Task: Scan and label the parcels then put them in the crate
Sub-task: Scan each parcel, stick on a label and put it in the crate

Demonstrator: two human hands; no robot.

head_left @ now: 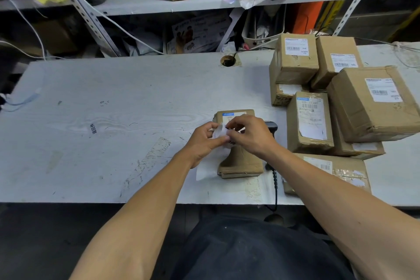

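Note:
A small brown cardboard parcel [243,163] lies on the grey table [113,120] in front of me, a blue-topped shipping label on its far end. Over it, my left hand [204,141] and my right hand [247,134] both pinch a white label [220,132] between fingertips and thumbs. A white strip of backing paper [205,169] hangs down from the label to the table beside the parcel. A black barcode scanner [271,125] lies just right of the parcel, mostly hidden by my right wrist; its cable [275,185] runs off the front edge.
Several labelled cardboard parcels [368,102] are stacked at the table's right side, one [341,169] close to my right forearm. A cable hole [228,60] sits at the table's back edge. Cluttered metal shelves [181,2] stand behind. No crate is in view.

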